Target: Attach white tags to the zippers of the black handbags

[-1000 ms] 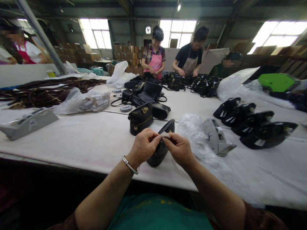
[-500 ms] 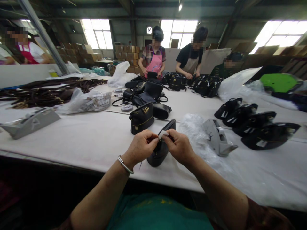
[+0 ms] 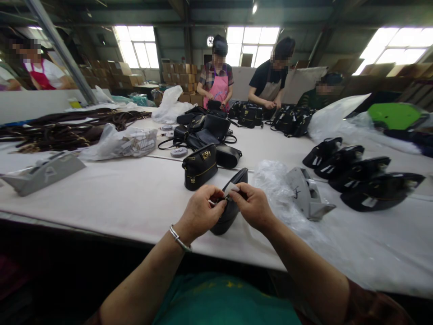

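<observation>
A small black bag (image 3: 232, 214) stands on the table right in front of me, seen narrow side on. My right hand (image 3: 253, 203) pinches a white slip (image 3: 230, 187) at the bag's upper edge. Against the other side of the slip, my left hand (image 3: 201, 210) is closed, thumb and fingertips together beside a small gold-coloured metal part. What exactly the left fingertips grip is hidden. Just beyond my hands stands another black bag (image 3: 200, 167) with gold zips and a gold emblem.
Crumpled clear plastic (image 3: 274, 180) and a grey tape dispenser (image 3: 308, 194) lie to the right, near several black bags (image 3: 380, 192). Another dispenser (image 3: 43, 172) sits left, by a plastic bag of tags (image 3: 122, 142) and dark straps (image 3: 67, 128). Co-workers (image 3: 218, 83) stand across the table.
The white slip now stands up broader between my fingers. My left hand has turned slightly and shifted a little to the right. The right hand has hardly moved.
</observation>
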A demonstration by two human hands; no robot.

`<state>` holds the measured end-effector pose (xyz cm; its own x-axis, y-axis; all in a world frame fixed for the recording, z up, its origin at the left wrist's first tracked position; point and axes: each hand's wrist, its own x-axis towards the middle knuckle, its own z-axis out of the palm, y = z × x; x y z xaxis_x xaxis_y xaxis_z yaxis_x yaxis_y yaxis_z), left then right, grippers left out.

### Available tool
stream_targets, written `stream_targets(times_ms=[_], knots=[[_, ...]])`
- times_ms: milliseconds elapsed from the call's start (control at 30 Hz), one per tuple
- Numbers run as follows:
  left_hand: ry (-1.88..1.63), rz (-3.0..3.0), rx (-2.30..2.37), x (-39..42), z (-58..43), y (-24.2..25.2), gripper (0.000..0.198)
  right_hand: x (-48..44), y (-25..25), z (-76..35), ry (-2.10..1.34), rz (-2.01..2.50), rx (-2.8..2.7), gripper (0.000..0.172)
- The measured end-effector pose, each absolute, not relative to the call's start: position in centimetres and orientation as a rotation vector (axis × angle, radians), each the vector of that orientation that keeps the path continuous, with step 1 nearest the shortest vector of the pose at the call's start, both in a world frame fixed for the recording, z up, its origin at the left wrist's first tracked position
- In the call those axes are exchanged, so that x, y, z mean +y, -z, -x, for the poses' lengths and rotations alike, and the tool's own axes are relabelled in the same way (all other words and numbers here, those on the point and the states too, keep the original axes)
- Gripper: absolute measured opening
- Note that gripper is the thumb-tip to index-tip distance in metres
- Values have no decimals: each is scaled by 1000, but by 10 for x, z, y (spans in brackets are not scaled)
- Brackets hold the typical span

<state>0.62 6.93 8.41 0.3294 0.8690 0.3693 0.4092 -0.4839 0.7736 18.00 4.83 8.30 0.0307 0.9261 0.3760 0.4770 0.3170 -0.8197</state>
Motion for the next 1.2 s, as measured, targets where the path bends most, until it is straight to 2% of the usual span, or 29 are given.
stream_targets(times_ms=[267, 533, 767, 933, 1067, 1200], knots=[[-1112, -1973, 1232, 66, -10, -75, 11, 50, -83, -178, -527, 1292, -1642, 19], [-1164, -1859, 1180, 68, -13, -71, 20, 52, -83, -181, -516, 1271, -1706, 19], [-1085, -1722, 1104, 69, -9, -77, 16, 54, -88, -184, -560, 1279, -1756, 18], [-1076, -1676, 996, 70, -6, -76, 20, 50, -88, -182, -598, 1294, -1672, 18], [-1032, -1558, 932, 77, -9, -74, 32, 48, -85, -183, -666, 1282, -1630, 19], [-950, -1520, 927, 85, -13, -78, 29, 47, -84, -186, -701, 1280, -1617, 21]])
